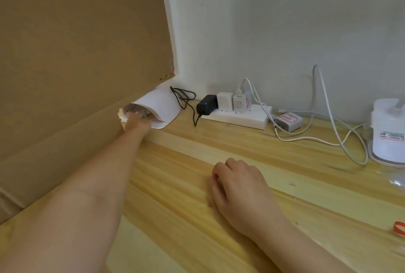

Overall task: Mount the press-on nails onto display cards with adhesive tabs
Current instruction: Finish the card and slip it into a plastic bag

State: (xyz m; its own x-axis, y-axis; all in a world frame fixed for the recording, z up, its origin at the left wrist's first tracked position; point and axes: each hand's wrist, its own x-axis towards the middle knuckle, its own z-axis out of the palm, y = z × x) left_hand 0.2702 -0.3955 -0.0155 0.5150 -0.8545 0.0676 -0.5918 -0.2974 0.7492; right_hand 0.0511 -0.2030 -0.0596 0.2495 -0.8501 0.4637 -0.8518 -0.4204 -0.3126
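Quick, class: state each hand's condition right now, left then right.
Left hand: reaches into the white nail lamp; fingers hidden, cannot be told.
Right hand: loosely curled on the wooden table, holding nothing.

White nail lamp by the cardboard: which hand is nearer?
Left. The left hand reaches into the mouth of the white nail lamp; the right hand rests on the wooden table, well short of it, nearer the camera.

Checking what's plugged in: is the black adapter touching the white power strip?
Touching. The head view shows the black adapter seated on the left end of the power strip, no gap between them, its indicator light lit.
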